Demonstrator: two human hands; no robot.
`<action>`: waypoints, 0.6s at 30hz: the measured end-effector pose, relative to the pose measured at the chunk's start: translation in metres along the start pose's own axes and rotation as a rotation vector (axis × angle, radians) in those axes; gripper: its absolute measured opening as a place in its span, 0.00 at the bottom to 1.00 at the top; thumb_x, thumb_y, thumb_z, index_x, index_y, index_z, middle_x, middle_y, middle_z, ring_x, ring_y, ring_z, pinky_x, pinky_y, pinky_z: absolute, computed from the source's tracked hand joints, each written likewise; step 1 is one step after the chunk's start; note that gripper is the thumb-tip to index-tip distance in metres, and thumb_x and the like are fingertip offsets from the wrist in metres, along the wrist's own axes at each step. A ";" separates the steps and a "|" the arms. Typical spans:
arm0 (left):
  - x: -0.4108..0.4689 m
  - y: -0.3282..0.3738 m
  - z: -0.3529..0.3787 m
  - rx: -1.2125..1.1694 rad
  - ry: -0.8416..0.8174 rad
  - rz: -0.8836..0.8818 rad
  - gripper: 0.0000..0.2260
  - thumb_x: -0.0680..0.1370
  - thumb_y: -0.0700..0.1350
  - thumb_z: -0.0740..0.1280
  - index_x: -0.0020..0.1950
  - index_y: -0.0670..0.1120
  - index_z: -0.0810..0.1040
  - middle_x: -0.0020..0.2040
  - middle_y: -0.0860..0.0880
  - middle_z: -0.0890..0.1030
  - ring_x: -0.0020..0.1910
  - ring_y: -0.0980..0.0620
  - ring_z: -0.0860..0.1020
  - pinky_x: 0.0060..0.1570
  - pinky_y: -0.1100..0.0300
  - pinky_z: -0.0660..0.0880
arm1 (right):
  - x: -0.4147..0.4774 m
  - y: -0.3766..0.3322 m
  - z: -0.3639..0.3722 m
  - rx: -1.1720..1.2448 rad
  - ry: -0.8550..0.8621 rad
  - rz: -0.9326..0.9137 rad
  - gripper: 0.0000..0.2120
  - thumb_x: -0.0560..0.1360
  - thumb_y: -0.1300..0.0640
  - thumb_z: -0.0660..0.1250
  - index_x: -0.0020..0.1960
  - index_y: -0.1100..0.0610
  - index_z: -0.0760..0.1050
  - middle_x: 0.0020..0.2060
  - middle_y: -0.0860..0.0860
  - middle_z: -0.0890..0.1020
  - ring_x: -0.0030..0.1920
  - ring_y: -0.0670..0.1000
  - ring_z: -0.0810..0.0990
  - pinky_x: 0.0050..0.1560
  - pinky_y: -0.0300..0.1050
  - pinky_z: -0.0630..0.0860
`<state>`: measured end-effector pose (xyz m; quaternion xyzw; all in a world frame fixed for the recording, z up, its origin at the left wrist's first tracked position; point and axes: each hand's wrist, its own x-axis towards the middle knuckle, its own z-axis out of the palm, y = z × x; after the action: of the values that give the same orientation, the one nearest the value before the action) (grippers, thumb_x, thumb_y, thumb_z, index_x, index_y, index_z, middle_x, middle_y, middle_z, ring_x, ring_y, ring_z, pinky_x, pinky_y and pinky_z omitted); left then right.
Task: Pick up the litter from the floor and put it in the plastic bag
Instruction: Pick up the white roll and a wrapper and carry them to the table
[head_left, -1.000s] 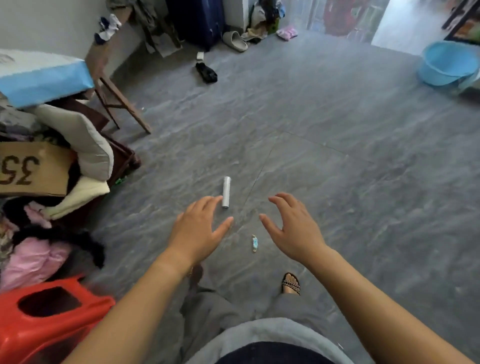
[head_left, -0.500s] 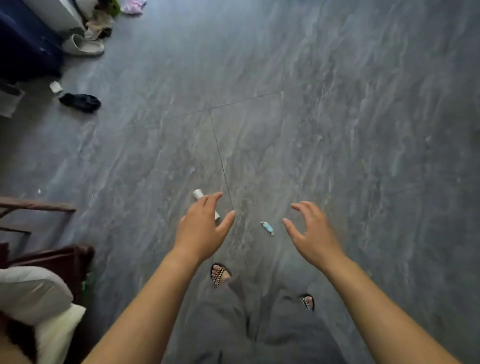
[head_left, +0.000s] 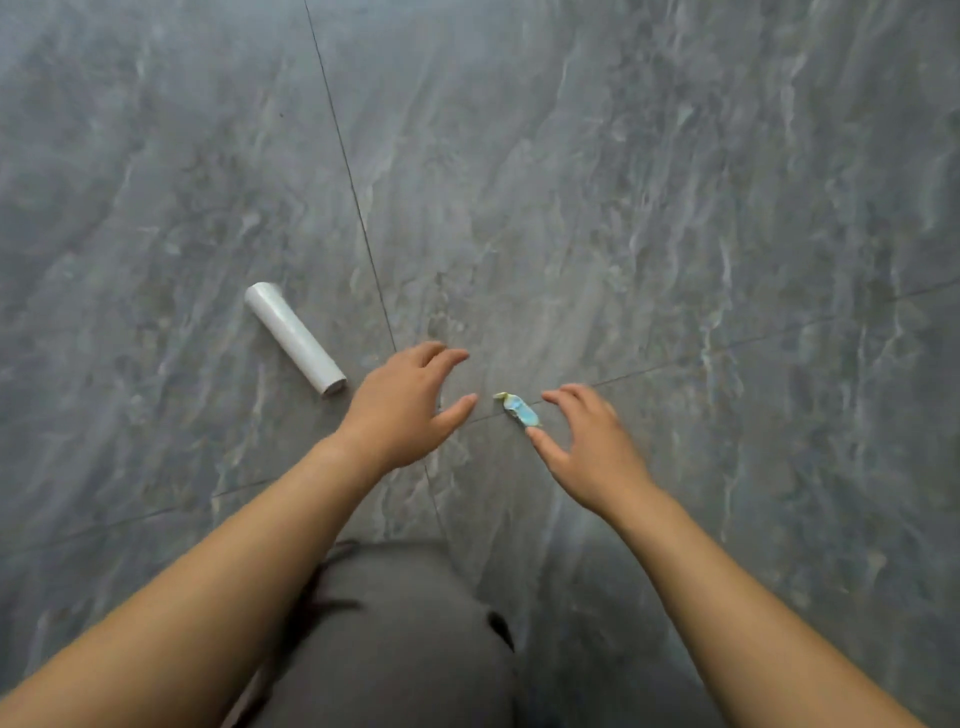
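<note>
Grey stone-look floor tiles (head_left: 675, 208), veined with paler streaks and faintly glossy, fill the whole head view. They are divided by thin dark grout lines: one runs from the top edge down toward the middle, and another crosses it slantwise just beneath the hands. Wide bare floor is seen above and to the right of the hands, reaching to the frame edges.

A small crumpled wrapper (head_left: 517, 409), pale blue with a yellowish twisted end, lies flat on the floor on the slanting grout line, between the two hands. The right hand (head_left: 587, 447) is spread open, palm down, with nothing held; its thumb tip is seen just at the near end of the wrapper and its curved fingers just beyond the far side, though contact cannot be told. The left hand (head_left: 405, 410) is likewise open and empty, fingers loosely curved, thumb pointed toward the wrapper but apart from it.

A white cylindrical roll (head_left: 294, 338), smooth and slightly shiny, with an open hollow end, lies on its side to the left of the left hand, near but apart, angled from upper left to lower right.

Bare forearms extend from the lower corners. Grey cloth trousers (head_left: 395, 639), matte and creased, occupy the bottom centre.
</note>
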<state>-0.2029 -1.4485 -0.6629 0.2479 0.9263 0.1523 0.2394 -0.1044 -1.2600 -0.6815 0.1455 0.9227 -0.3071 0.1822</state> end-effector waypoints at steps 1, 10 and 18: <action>0.016 -0.016 0.030 0.056 -0.027 0.041 0.25 0.76 0.59 0.59 0.71 0.51 0.64 0.70 0.48 0.69 0.67 0.47 0.68 0.62 0.49 0.70 | 0.017 0.015 0.025 -0.009 0.005 -0.005 0.22 0.74 0.48 0.64 0.65 0.55 0.69 0.63 0.52 0.71 0.65 0.54 0.67 0.62 0.49 0.66; 0.055 -0.120 0.195 0.258 -0.174 0.052 0.31 0.77 0.61 0.57 0.75 0.57 0.48 0.78 0.50 0.44 0.76 0.47 0.45 0.71 0.39 0.51 | 0.093 0.086 0.151 -0.052 0.010 0.012 0.26 0.73 0.50 0.67 0.68 0.57 0.66 0.65 0.55 0.70 0.63 0.58 0.69 0.65 0.52 0.66; 0.028 -0.148 0.208 0.209 -0.044 -0.023 0.29 0.74 0.64 0.48 0.74 0.59 0.54 0.78 0.49 0.51 0.76 0.46 0.51 0.69 0.39 0.54 | 0.083 0.078 0.168 -0.064 0.024 0.088 0.22 0.71 0.52 0.69 0.62 0.56 0.70 0.56 0.55 0.71 0.55 0.58 0.72 0.52 0.52 0.73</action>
<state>-0.1734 -1.5223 -0.9067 0.2644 0.9344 0.0465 0.2341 -0.1075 -1.2907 -0.8825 0.1838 0.9268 -0.2674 0.1888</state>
